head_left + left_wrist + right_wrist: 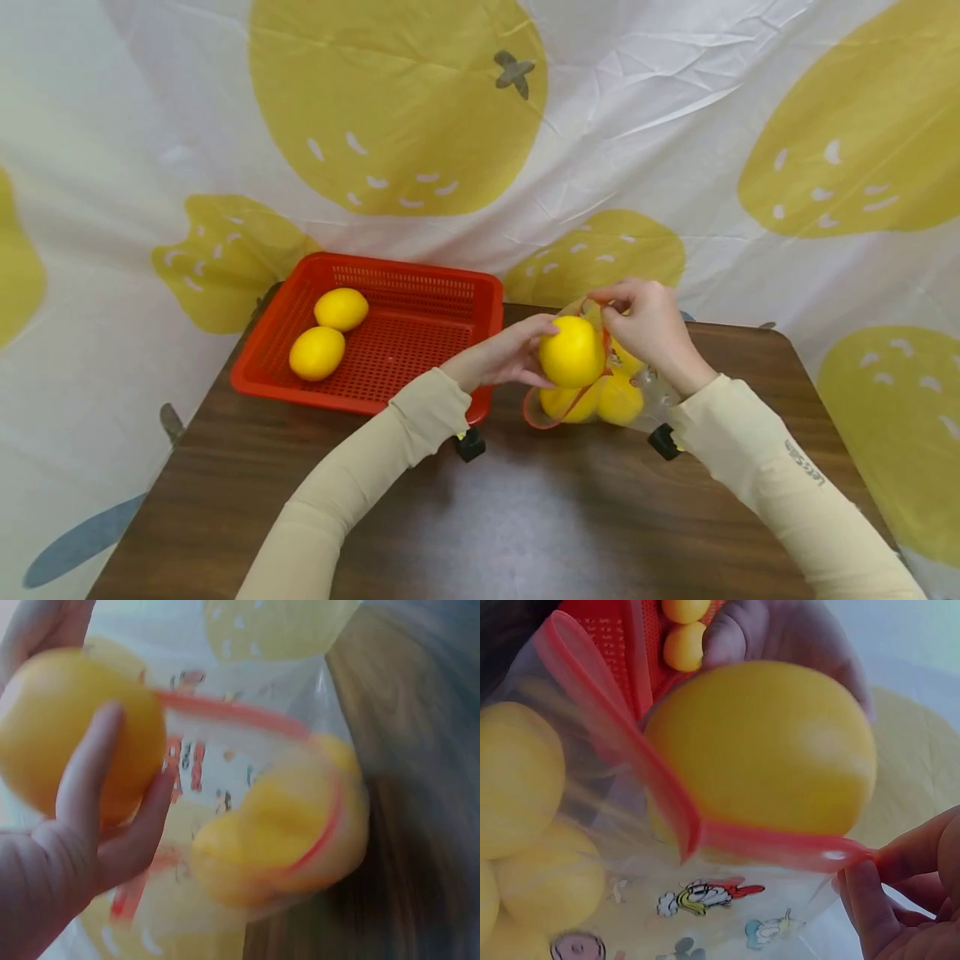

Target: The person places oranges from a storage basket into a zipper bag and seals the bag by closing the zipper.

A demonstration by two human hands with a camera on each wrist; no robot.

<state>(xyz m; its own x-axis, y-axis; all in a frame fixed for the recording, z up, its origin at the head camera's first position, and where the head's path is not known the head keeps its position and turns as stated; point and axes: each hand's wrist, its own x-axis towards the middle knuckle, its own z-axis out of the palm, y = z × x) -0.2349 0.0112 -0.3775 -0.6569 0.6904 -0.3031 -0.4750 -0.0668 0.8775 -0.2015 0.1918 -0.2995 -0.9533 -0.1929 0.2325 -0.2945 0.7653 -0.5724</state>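
Observation:
My left hand (517, 354) holds a smooth yellow lemon (572, 352), its fingers and thumb spread around the sides. The lemon is at the mouth of a clear zip bag (705, 922) with a red edge and printed cartoon figures. My right hand (651, 327) pinches the bag's red edge (780, 844) at one corner, and the mouth gapes. Several more lemons (551, 874) lie inside the bag. In the left wrist view the held lemon (75, 735) is blurred, beside the bag's red edge.
A red plastic basket (315, 397) stands on the left of the brown wooden table (525, 517). Two lemons, one farther back (341, 310) and one nearer (317, 353), lie at its left side. A white cloth with yellow fruit prints (637, 125) hangs behind the table.

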